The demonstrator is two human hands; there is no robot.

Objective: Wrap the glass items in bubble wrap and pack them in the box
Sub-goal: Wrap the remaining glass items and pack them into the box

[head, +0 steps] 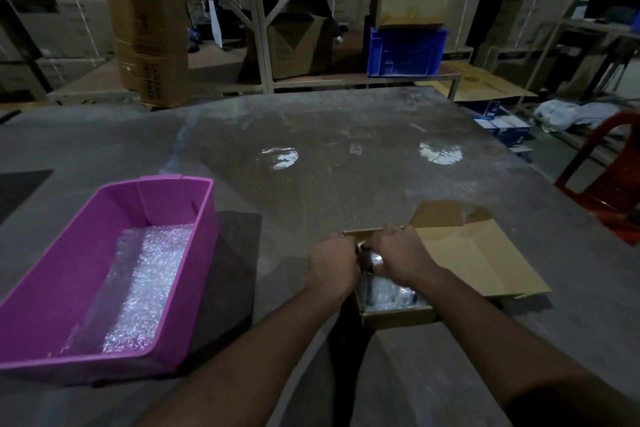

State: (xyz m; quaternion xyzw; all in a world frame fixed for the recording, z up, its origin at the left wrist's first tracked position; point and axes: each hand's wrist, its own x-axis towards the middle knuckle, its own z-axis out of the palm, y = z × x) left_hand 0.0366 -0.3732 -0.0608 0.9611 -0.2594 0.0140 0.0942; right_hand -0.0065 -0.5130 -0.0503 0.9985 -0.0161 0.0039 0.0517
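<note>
- The small open brown cardboard box (398,317) sits on the near part of the grey dusty tabletop (346,135), its flap folded flat to the right; inside it, clear bubble-wrapped bundles (388,295) show between the forearms, though what lies within the wrap cannot be made out.
- The left hand (332,262) and the right hand (401,258) are together over the box's far end, fingers curled; each grip looks closed around the far flap's edge or a wrapped piece just beneath it; which of the two, I cannot tell, as the hands hide it.
- Risk, as I judge it: pressing the flap down over bundles that stand proud could crush glass against glass; the cause would be too little padding or too full a box.
- Risk: the box lies near the tabletop's front edge; a hard pull toward the body could tip it off.
- Risk: loose wrap may unroll if a bundle is let go before it is seated.
- Count: one cardboard box; two hands; wrapped bundles in the box, at least one, number unclear.
- Count outward: one magenta plastic rectangular tub (145,218) to the left, well apart from the box, holding one sheet or pile of bubble wrap (145,284); one red plastic chair (602,180) at the right edge.
</note>
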